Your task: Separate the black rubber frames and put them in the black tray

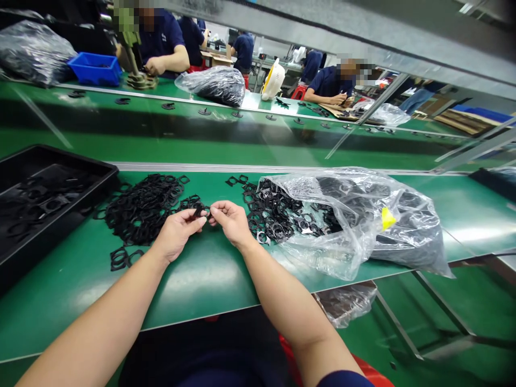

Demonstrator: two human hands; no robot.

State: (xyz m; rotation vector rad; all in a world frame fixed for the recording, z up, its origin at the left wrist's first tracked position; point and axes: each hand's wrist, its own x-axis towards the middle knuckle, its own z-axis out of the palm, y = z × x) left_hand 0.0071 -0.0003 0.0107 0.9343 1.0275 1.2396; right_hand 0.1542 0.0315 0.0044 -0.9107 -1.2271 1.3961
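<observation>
My left hand (177,234) and my right hand (230,223) meet above a green belt (201,285), their fingertips pinching a small black gasket (200,212) between them. Its exact shape is partly hidden by my fingers. To the left of my hands lies a loose heap of black square gaskets (141,209). A second heap (272,215) lies to the right, running under the edge of a transparent plastic bag (346,220) that holds more black parts.
A black tray (76,160) with black parts sits at the belt's left. Beyond a metal rail, a second green belt carries spaced black pieces, plastic bags, and a blue crate (94,69). Several co-workers sit along it. A bag (346,303) lies below the bench edge.
</observation>
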